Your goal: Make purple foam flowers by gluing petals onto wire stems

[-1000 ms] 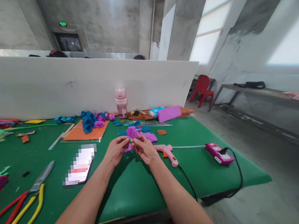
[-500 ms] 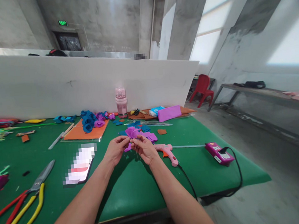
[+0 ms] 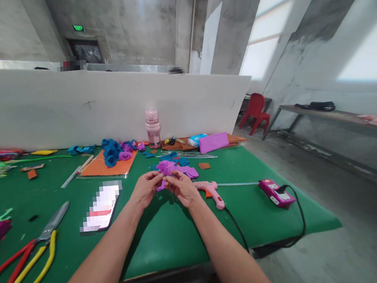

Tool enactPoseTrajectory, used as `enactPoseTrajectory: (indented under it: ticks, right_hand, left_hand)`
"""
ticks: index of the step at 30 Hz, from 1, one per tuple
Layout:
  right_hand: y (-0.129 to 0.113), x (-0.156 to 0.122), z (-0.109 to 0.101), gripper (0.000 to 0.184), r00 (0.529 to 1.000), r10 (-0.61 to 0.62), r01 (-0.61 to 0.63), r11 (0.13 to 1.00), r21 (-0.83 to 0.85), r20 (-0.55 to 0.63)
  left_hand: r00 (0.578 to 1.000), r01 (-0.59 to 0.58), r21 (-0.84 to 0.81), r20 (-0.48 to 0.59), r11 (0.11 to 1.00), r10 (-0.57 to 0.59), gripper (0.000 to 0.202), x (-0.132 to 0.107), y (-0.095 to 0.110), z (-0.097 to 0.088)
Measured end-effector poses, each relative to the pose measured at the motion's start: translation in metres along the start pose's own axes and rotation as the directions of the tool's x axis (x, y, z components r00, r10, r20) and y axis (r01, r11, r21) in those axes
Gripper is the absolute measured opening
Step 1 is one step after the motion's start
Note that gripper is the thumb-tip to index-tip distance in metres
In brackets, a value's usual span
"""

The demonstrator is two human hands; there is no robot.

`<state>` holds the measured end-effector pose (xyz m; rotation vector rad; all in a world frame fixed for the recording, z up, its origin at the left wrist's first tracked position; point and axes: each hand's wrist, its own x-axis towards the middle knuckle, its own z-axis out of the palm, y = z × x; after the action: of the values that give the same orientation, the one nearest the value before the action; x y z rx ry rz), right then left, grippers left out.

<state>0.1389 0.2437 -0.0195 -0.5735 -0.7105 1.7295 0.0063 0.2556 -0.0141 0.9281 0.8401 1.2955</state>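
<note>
A purple crepe-paper flower [image 3: 166, 167] is held up between both hands above the green table. My left hand [image 3: 147, 188] pinches its lower left side. My right hand [image 3: 181, 187] pinches its base from the right, and a thin wire seems to hang below the fingers. Loose purple paper pieces [image 3: 189, 172] lie just behind my right hand. Close to that hand's right side rests a pink glue gun [image 3: 212, 192], with a clear glue stick out of its back. Blue paper pieces [image 3: 183, 161] are scattered behind the flower.
A phone [image 3: 103, 207] and large shears [image 3: 47, 231] with red and yellow handles lie on the left. Finished blue flowers [image 3: 110, 152] sit on an orange sheet [image 3: 111, 169]. A pink bottle [image 3: 153, 129] stands by the white partition [image 3: 116, 106]. A purple power strip [image 3: 276, 193] lies right.
The purple flower has shifted very slightly left between my fingers. Both hands keep nearly the same pinch and place.
</note>
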Motion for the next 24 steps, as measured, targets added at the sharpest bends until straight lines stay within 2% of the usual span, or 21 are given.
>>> enactPoseTrajectory:
  ticks: [17, 24]
  right_hand:
    - [-0.0005, 0.0002, -0.0009, 0.039, 0.998, 0.055, -0.055, 0.998, 0.015, 0.006]
    - [0.0, -0.0006, 0.0005, 0.04, 1.0, 0.0, 0.0, 0.999, -0.047, -0.002]
  left_hand:
    - [0.999, 0.033, -0.031, -0.023, 0.999, -0.033, 0.027, -0.0029, 0.0062, 0.0044]
    - [0.999, -0.01, 0.001, -0.039, 1.0, 0.01, 0.026, -0.0037, 0.0056, 0.0044]
